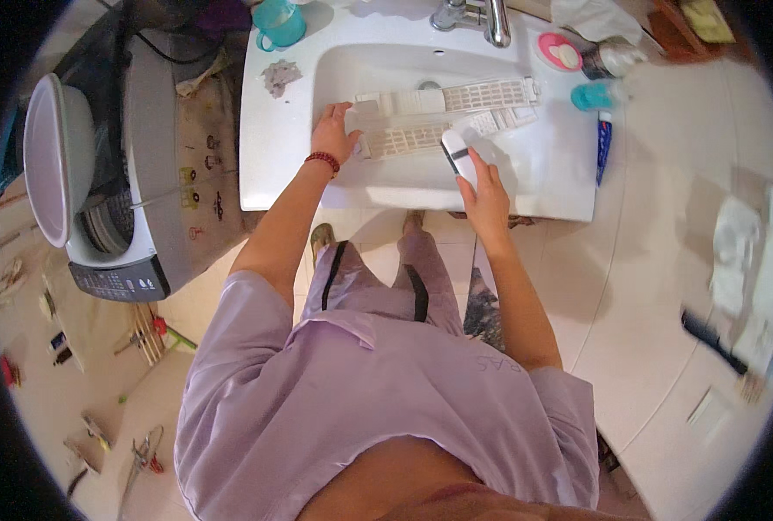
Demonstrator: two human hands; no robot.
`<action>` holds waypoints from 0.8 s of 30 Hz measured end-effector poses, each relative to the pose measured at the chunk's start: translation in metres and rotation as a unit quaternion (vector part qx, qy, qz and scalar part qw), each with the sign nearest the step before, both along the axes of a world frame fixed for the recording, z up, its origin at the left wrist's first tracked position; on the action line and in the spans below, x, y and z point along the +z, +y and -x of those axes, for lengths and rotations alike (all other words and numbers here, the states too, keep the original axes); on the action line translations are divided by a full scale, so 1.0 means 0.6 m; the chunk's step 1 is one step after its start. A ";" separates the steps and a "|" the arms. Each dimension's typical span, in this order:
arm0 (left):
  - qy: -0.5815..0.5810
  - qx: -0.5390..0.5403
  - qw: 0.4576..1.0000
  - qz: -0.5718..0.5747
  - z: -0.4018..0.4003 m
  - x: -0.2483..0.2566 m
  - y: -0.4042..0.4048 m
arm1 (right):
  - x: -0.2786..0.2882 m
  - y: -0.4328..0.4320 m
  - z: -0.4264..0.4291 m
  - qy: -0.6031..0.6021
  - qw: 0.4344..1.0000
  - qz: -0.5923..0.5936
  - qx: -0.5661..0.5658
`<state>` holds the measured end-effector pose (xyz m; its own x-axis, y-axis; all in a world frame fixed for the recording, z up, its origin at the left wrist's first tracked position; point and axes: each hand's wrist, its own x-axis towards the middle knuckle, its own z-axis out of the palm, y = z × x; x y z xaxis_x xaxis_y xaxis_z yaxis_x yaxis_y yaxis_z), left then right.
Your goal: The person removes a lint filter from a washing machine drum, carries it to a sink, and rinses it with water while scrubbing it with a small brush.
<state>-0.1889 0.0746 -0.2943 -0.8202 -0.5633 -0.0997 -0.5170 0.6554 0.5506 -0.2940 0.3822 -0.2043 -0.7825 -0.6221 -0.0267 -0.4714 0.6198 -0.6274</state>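
Note:
Long white plastic grid panels (490, 95) lie across the white washbasin (542, 163), with rows of small rectangular openings. They partly overlap, and the middle stretch is blurred. At their left end, my left hand (335, 135), with a red bead bracelet at its wrist, has its thumb and fingers around the end of a panel. My right hand (487, 189) grips a white oblong brush (458, 153) with a dark band and dark underside. The brush's front end is by the lower panel; whether it touches cannot be made out.
Above the basin is a chrome faucet (498, 26). A teal mug (281, 25) and grey scraps (282, 78) sit on the left rim. At right are a pink soap dish (559, 52), a teal cup (591, 96) and a blue tube (603, 146). A washing machine (178, 163) holds a white tub (54, 156).

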 end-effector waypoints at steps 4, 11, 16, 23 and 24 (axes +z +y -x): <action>-0.069 0.040 0.996 -0.039 0.043 -0.021 -0.003 | -0.059 -0.054 0.098 0.004 0.996 -0.051 0.067; -0.184 -0.016 0.983 0.010 0.122 -0.001 -0.006 | -0.173 -0.137 0.148 -0.014 0.988 -0.152 0.024; -0.197 -0.043 0.978 0.047 0.123 -0.018 -0.012 | -0.220 -0.149 0.124 -0.032 0.996 -0.081 0.013; -0.038 0.141 0.892 -0.428 0.090 -0.042 -0.026 | -0.217 -0.152 0.131 -0.167 0.985 -0.009 -0.049; 0.008 0.154 0.858 -0.490 0.089 -0.029 -0.022 | -0.200 -0.158 0.123 -0.164 0.985 -0.010 -0.050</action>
